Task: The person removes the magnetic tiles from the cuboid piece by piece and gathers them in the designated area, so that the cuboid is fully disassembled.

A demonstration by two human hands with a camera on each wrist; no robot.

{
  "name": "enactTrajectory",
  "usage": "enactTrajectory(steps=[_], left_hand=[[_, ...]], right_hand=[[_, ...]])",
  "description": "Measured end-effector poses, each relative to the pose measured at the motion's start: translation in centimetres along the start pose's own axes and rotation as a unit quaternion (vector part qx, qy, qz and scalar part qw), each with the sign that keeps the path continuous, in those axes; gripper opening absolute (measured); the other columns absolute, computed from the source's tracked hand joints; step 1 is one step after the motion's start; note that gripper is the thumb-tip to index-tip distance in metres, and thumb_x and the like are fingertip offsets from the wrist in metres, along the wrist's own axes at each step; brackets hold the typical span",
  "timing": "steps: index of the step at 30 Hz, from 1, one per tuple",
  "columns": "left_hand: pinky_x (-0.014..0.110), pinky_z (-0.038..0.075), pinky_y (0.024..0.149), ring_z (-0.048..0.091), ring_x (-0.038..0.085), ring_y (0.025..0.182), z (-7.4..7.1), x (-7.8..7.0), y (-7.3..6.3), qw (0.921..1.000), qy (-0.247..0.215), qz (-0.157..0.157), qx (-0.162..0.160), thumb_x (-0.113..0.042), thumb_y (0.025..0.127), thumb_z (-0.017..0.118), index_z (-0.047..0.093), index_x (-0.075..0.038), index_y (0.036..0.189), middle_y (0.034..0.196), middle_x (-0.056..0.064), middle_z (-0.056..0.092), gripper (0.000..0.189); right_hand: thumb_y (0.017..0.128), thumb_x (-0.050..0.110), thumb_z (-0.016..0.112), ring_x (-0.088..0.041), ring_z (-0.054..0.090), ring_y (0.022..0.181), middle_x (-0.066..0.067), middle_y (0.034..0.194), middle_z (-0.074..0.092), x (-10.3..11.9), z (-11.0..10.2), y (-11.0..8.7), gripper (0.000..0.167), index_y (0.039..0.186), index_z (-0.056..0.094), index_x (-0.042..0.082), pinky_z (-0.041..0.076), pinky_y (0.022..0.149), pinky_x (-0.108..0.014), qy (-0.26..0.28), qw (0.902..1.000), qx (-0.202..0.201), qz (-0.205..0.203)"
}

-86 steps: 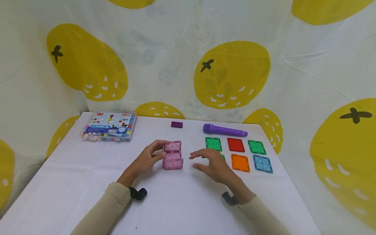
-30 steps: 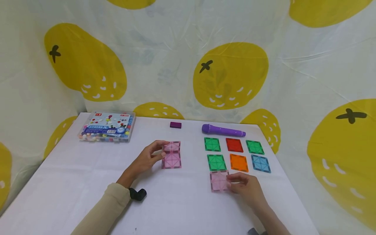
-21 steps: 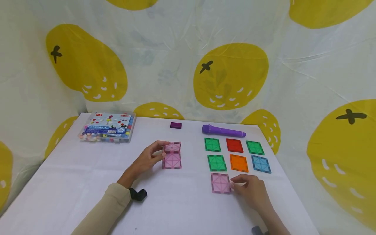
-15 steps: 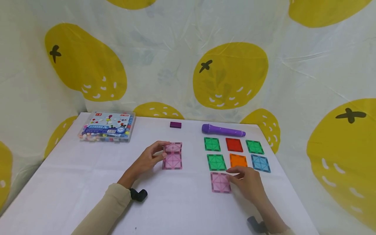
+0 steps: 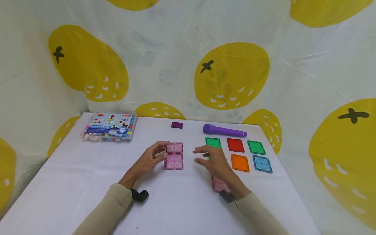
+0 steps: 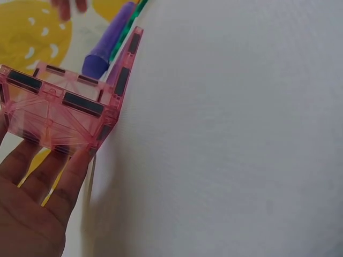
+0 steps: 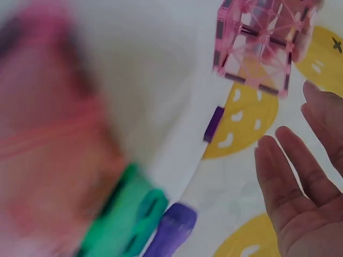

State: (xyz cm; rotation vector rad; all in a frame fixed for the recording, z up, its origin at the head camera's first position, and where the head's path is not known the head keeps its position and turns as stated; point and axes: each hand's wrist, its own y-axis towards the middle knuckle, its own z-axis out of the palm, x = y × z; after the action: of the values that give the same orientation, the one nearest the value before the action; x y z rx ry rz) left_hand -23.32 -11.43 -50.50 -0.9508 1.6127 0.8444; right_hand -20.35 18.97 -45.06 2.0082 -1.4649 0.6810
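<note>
My left hand (image 5: 148,160) grips the left side of a pink see-through magnetic-tile structure (image 5: 175,162), made of a flat tile with others upright along its left and back. In the left wrist view, fingers (image 6: 65,184) lie against the outside of one upright pink tile (image 6: 51,112). My right hand (image 5: 215,161) is held in the air to the right of the structure, thumb and fingers apart, holding nothing. Below its wrist lies a loose pink square tile (image 5: 218,183), partly covered by the arm and blurred in the right wrist view.
Loose square tiles lie at right: green (image 5: 213,141), red (image 5: 235,145), another green (image 5: 256,147), orange (image 5: 240,163) and blue (image 5: 262,164). One more green tile is mostly behind my right hand. Farther back are a purple microphone (image 5: 224,131), a small purple block (image 5: 177,125) and a bead box (image 5: 109,127).
The structure's front pink tile came off in my right hand and was laid below the green tile. The right hand let go and moved back left and up. My left hand kept its grip.
</note>
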Motion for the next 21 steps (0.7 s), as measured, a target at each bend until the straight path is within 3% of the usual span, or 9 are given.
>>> enactTrajectory(steps=[8, 12, 15, 21], left_hand=[[0.066, 0.036, 0.124, 0.038, 0.037, 0.158, 0.1, 0.0, 0.0, 0.9999, 0.012, -0.008, -0.003, -0.029, 0.107, 0.065, 0.05, -0.024, 0.154, 0.169, 0.002, 0.042, 0.049], [0.066, 0.038, 0.123, 0.039, 0.04, 0.157, 0.0, -0.1, 0.0, 0.9999, 0.014, -0.002, 0.0, -0.033, 0.107, 0.066, 0.049, -0.021, 0.155, 0.168, 0.006, 0.043, 0.052], [0.064, 0.039, 0.123, 0.04, 0.039, 0.157, 0.1, -0.1, 0.0, 0.9999, 0.013, -0.005, -0.003, -0.03, 0.107, 0.065, 0.05, -0.021, 0.154, 0.167, 0.006, 0.044, 0.05], [0.062, 0.04, 0.123, 0.04, 0.036, 0.157, 0.3, -0.2, 0.0, 0.9999, 0.012, -0.006, -0.007, -0.028, 0.107, 0.065, 0.051, -0.026, 0.152, 0.166, 0.001, 0.046, 0.047]], right_hand=[[0.092, 0.012, 0.084, -0.028, 0.067, 0.13, -0.003, 0.135, 0.075, 2.9, 2.9, 5.2, 0.02, 0.111, 0.082, 0.019, 0.052, 0.114, -0.055, -0.098, 0.9901, 0.027, -0.097], [0.093, 0.007, 0.081, -0.026, 0.071, 0.12, -0.004, 0.125, 0.079, 3.5, 4.1, 6.9, 0.016, 0.105, 0.084, 0.016, 0.053, 0.111, -0.051, -0.129, 0.983, 0.046, -0.123], [0.095, 0.004, 0.078, -0.024, 0.072, 0.109, -0.003, 0.114, 0.082, 3.6, 4.7, 7.5, 0.016, 0.102, 0.085, 0.016, 0.056, 0.104, -0.045, -0.135, 0.9827, 0.044, -0.119], [0.098, 0.001, 0.071, -0.02, 0.075, 0.1, -0.001, 0.104, 0.083, 2.7, 4.9, 8.1, 0.022, 0.099, 0.087, 0.017, 0.063, 0.092, -0.037, -0.09, 0.9932, 0.013, -0.073]])
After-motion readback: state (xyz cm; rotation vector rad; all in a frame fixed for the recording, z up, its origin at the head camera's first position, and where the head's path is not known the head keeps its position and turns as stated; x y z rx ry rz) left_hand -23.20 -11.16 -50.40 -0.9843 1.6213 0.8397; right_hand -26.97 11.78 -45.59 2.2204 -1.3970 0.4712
